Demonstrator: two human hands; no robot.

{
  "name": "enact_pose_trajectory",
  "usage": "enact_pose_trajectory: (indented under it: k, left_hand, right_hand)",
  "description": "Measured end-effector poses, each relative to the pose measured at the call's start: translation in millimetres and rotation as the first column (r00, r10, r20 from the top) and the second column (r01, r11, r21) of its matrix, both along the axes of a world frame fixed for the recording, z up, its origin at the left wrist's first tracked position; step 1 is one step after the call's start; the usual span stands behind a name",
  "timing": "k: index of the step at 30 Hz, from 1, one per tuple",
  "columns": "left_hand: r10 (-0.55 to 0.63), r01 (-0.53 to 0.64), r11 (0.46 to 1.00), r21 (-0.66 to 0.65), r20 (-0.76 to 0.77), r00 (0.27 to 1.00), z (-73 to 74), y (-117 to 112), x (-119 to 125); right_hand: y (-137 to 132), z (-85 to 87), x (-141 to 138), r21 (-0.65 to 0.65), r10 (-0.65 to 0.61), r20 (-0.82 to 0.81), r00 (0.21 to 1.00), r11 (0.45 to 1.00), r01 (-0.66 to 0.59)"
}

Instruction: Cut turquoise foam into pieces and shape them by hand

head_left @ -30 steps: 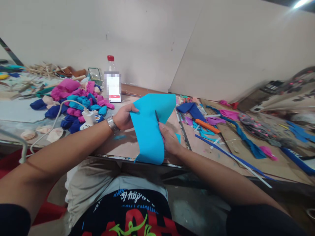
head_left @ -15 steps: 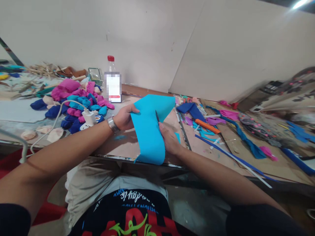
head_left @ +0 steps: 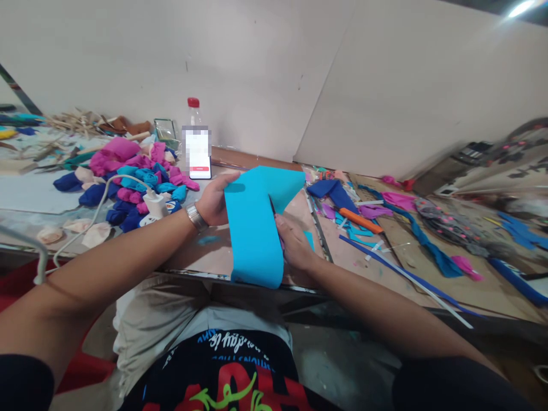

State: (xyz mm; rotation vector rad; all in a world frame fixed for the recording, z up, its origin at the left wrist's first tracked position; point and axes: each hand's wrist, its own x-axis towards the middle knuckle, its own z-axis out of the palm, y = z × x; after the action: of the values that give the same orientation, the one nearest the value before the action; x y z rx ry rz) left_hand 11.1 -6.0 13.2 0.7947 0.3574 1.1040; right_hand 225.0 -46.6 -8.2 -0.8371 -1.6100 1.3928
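One sheet — edge in left grip, scissors in right grip

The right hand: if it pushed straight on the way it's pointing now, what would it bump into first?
Most likely the blue sheet: the right hand points at it, and the dark blade it holds already meets it. The exact depth is unclear.

Fabric bundles are lying left of the left hand; beyond it, a phone is standing. An orange object is lying right of the right hand.
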Motion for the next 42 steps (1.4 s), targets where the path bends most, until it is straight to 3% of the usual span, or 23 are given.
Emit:
enact_pose_trajectory:
  k: [3, 9, 14, 27, 32, 42]
  left_hand:
    - [0.039, -0.039, 0.999, -0.027, -0.020, 0.999, 1.0, 0.8, -0.3]
    - [-0.063, 0.060, 0.997, -0.052, -0.066, 0.996, -2.8, -1.0, -0.8]
    - [-0.112, 0.110, 0.993, -0.033, -0.076, 0.991, -4.5, -3.4, 1.6]
    - [-0.095, 0.092, 0.994, -0.052, -0.050, 0.994, -4.3, -2.9, 1.5]
    - [-0.035, 0.034, 0.999, -0.031, -0.026, 0.999, -4.2, 1.6, 0.7]
    - [-0.043, 0.041, 0.999, -0.032, -0.061, 0.997, -4.7, -0.7, 1.8]
  right_hand:
    - [0.3, 0.8, -0.9, 0.031, -0.021, 0.020, 1.000, 0.999, 0.020]
    - [-6.1, 2.5, -2.7, -0.121, -0.062, -0.020, 0.998, 0.991, 0.059]
    - [0.6, -2.9, 1.7, -0.078, -0.047, 0.006, 0.999, 0.996, 0.047]
    - [7.4, -3.5, 4.5, 0.067, -0.032, 0.058, 0.998, 0.997, 0.028]
    - [4.7, -2.3, 3.4, 0.031, -0.032, 0.065, 0.997, 0.999, 0.030]
    - [3.9, -7.8, 1.9, -0.096, -0.019, -0.064, 0.998, 0.995, 0.012]
